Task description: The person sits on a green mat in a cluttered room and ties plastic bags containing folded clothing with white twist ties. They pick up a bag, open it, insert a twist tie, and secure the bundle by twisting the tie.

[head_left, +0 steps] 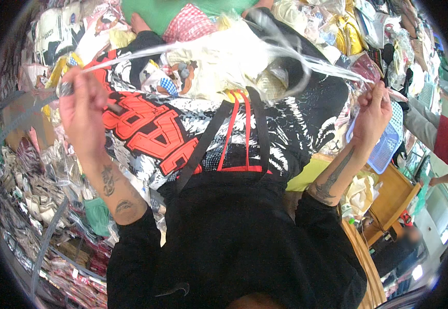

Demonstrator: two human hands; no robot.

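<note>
Presently, one translucent plastic strip [332, 68], pinched in the fingers of left hand [82, 108] and right hand [372, 109]; blurred loop [306, 76], right of centre, could tangle if pulled unevenly.

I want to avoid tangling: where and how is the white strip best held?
Probably grip the white strip at its outer parts, one hand from each side, as the left hand and right hand do: it looks thin and limp, with loose loops nearer the right.

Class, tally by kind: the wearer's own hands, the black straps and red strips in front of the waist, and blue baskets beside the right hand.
Left hand and right hand: 2
Black straps: 2
Red strips: 2
Blue basket: 1
Total: 7
</note>
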